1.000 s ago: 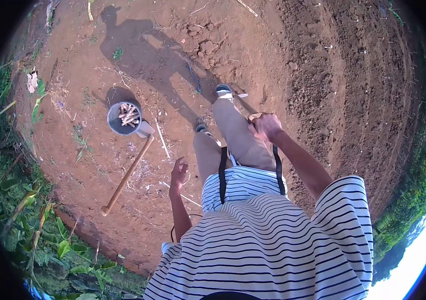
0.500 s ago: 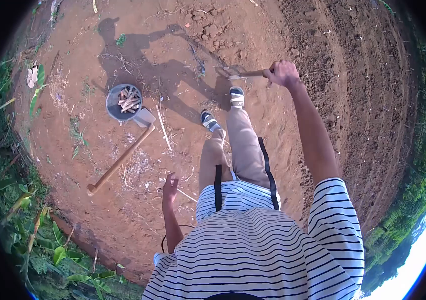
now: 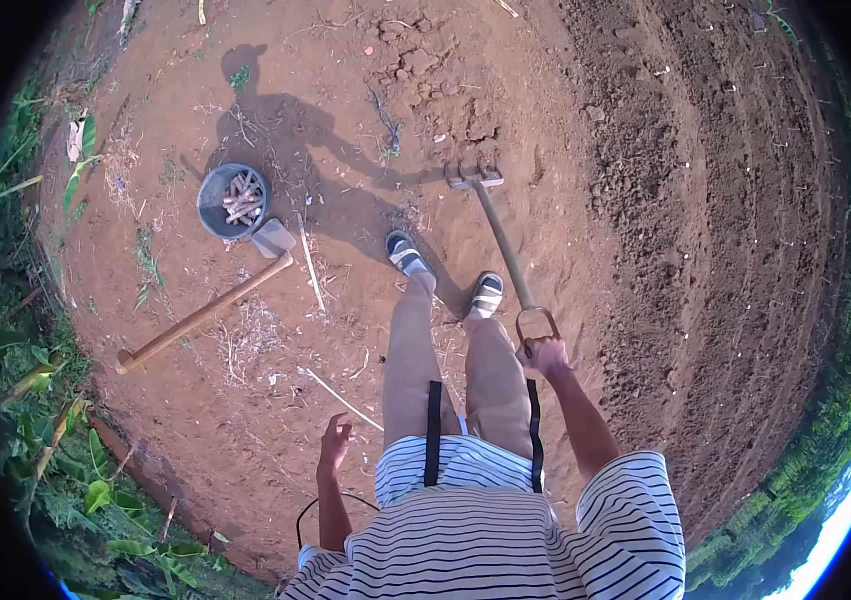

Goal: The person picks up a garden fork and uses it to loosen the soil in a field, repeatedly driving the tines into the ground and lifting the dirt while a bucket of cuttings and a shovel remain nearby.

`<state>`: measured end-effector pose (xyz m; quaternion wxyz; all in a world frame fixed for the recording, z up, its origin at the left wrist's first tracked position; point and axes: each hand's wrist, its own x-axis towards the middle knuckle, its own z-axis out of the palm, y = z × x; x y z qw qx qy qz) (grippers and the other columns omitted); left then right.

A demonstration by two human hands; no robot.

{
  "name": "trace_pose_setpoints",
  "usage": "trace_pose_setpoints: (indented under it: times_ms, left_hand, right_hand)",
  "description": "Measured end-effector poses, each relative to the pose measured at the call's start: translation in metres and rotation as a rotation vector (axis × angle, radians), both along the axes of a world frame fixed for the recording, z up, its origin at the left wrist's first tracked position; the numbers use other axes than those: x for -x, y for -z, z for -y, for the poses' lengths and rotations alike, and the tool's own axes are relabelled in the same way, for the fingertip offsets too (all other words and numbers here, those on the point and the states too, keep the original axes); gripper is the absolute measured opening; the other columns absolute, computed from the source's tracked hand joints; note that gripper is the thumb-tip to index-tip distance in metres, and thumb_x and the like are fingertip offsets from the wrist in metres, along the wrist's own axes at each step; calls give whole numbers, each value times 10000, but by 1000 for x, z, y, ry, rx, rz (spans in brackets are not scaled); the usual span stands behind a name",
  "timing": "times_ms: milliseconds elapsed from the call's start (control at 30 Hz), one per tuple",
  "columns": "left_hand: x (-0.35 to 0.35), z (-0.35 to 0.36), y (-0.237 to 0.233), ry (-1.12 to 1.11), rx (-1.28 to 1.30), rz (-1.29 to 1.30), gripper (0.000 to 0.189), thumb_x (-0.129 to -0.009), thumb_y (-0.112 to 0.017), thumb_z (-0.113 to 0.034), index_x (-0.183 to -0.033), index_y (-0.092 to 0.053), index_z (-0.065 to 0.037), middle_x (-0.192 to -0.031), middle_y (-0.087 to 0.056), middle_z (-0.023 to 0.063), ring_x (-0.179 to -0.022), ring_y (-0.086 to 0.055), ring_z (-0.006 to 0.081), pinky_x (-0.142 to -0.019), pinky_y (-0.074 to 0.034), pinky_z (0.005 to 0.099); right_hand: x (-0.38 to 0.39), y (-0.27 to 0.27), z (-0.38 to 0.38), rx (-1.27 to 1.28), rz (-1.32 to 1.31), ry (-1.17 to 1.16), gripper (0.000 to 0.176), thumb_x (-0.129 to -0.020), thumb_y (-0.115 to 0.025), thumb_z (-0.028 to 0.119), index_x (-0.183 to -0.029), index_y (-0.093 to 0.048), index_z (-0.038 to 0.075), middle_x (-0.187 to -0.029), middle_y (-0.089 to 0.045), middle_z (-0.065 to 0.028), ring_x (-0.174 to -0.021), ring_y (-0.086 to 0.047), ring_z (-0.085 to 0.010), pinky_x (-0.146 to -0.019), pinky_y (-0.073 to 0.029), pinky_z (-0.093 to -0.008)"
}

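Observation:
My right hand (image 3: 546, 355) is closed around the D-shaped grip of a garden fork (image 3: 503, 240). The fork's shaft runs forward from my right side, and its tined head (image 3: 474, 178) is at the ground ahead of my feet. My left hand (image 3: 337, 442) hangs low beside my left leg, empty, with fingers loosely bent and apart. Ahead on the left stands a dark bucket (image 3: 204, 205) holding short, thick pieces of stem (image 3: 244, 200). A hoe (image 3: 208, 312) with a wooden handle lies on the soil, its blade against the bucket's near side.
Tilled soil in rows (image 3: 736, 250) stretches along the right. Green plants (image 3: 96, 495) line the left edge. A pale stick (image 3: 310, 262) lies near the hoe blade, and another thin stick (image 3: 341, 398) is near my left hand. Clods (image 3: 426, 75) lie farther ahead.
My right hand has come back toward my body and lower, and the fork now stretches out ahead with its head visible. My feet have shifted: the left is now farther forward than the right.

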<state>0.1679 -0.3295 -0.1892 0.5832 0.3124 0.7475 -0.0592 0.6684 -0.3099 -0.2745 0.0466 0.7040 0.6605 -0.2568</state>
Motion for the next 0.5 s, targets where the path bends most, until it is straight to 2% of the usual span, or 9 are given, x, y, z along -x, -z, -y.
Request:
trace_pose_setpoints:
  times_ms: [33,67,133,200,267,333,433,467,500]
  left_hand:
    - [-5,8,-7,-13,15,17,340,-863,-489,-241,-1181,-425,-137,-947,-580,105,-744,-589,166,-606,-455,275]
    - [-14,6,-3,-23,11,43,339,-868,-492,-245,-1187,-416,-161,-944,-569,66,-707,-575,137,-558,-431,239]
    - [-24,12,-1,-54,-13,33,334,-869,-492,-251,-1183,-420,-166,-932,-574,62,-707,-574,133,-561,-430,240]
    - [-32,26,-3,-95,-16,12,329,-869,-493,-256,-1179,-424,-171,-920,-578,58,-707,-573,129,-564,-429,242]
    - [-37,42,-10,-1,-45,-51,341,-857,-507,-245,-1168,-439,-122,-884,-594,109,-749,-581,156,-631,-461,274]
    - [-38,60,-11,-4,-27,-45,340,-855,-511,-223,-1170,-437,-120,-901,-589,111,-755,-579,159,-644,-470,286]
    - [-38,83,-10,-101,12,4,344,-849,-507,-202,-1178,-434,-133,-951,-573,128,-764,-582,180,-644,-483,298]
    - [-38,89,-7,-139,15,32,341,-844,-511,-201,-1171,-438,-138,-954,-573,122,-753,-583,180,-609,-481,293]
    - [-42,89,-15,-154,10,45,338,-843,-513,-202,-1166,-440,-137,-937,-572,109,-723,-578,165,-577,-472,280]
  right_hand:
    - [3,7,15,199,-27,55,219,-711,-545,293,-606,-593,106,-573,-597,-106,-531,-596,-267,-562,-477,-387]
    - [0,25,32,356,-61,41,311,-762,-458,379,-716,-633,126,-708,-624,-152,-708,-613,-284,-721,-449,-409]
    - [-4,64,66,476,-7,-58,347,-787,-418,385,-796,-643,120,-789,-633,-144,-797,-605,-280,-802,-412,-427]
    - [-10,97,87,555,-26,-47,363,-796,-400,387,-852,-638,119,-847,-629,-140,-852,-591,-280,-833,-392,-432]
    - [-8,98,91,634,-46,-38,384,-805,-382,390,-908,-634,119,-905,-625,-136,-908,-576,-280,-864,-371,-437]
    - [-13,80,64,784,-73,-31,406,-806,-372,398,-985,-611,122,-979,-607,-129,-963,-555,-286,-876,-365,-444]
    - [-26,45,30,661,-106,-73,412,-802,-380,410,-928,-630,108,-924,-617,-140,-925,-569,-294,-837,-409,-421]
    - [-30,31,13,570,-140,-107,408,-806,-388,410,-888,-640,100,-886,-625,-135,-890,-582,-293,-803,-439,-405]
    - [-34,13,-11,552,-174,-110,409,-796,-403,419,-886,-644,101,-906,-620,-134,-879,-580,-303,-822,-435,-380]
